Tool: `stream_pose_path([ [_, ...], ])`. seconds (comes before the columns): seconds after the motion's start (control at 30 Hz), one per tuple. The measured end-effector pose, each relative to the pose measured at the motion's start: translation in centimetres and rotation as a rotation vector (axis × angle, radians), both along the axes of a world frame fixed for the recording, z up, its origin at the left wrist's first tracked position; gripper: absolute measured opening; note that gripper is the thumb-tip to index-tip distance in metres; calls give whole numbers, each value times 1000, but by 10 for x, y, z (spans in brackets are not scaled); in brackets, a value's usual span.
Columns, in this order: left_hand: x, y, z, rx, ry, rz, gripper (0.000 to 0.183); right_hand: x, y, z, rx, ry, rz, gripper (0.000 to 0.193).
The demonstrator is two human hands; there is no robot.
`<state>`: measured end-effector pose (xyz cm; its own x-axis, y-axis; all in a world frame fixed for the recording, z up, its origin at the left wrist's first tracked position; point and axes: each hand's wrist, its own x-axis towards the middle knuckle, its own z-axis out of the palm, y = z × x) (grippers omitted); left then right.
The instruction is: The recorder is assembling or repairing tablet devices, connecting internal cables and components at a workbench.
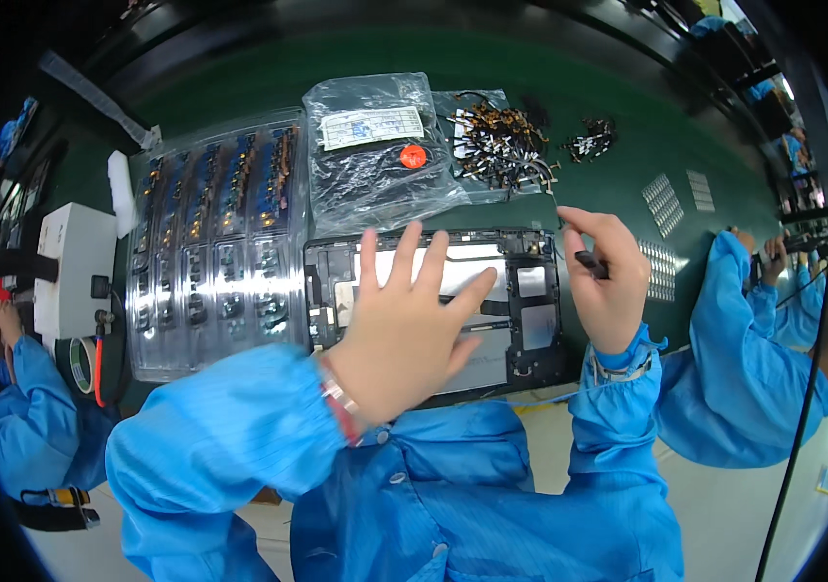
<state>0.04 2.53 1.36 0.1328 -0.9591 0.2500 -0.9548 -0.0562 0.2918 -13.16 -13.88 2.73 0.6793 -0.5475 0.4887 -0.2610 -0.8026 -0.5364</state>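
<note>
An open tablet-like device (540, 335) lies on the green bench in front of me, its silver plates and black frame exposed. My left hand (404, 320) rests over its middle, fingers spread and holding nothing, hiding part of the inside. Beyond the device's right edge, my right hand (611, 276) is closed around a short black tool (590, 263), whose kind I cannot make out. Its thumb and forefinger come together near a thin part at the edge of a pile of small flex cables (501, 145). What sits between those fingertips is too small to tell.
Clear trays (215, 339) of small boards stand left of the device. A plastic bag (366, 199) lies behind it. A smaller heap of parts (590, 141) and sheets of small pieces (663, 204) are at right. A white box (75, 267) stands far left. Co-workers in blue sit at both sides.
</note>
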Motion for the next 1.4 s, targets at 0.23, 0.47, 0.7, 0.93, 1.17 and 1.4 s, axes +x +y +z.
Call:
stream_pose_path([
  [0.23,-26,92,44,208,363,-260,53,34,7,-8,-87,332,381,44],
  [0.47,-53,113,-31,352,2208,117,39,47,18,-23,-261,397,375,37],
  [0.7,-66,110,-55,-84,2558,106,47,47,-1,-12,55,292,463,48],
  [0.93,-73,114,-55,-129,2524,141,46,43,10,-16,-46,247,432,43],
  [1.17,-79,108,-63,-253,2484,249,39,43,22,-21,-84,394,401,33],
  [1.4,-94,93,-27,-386,2115,299,31,32,24,-12,-15,439,443,37],
])
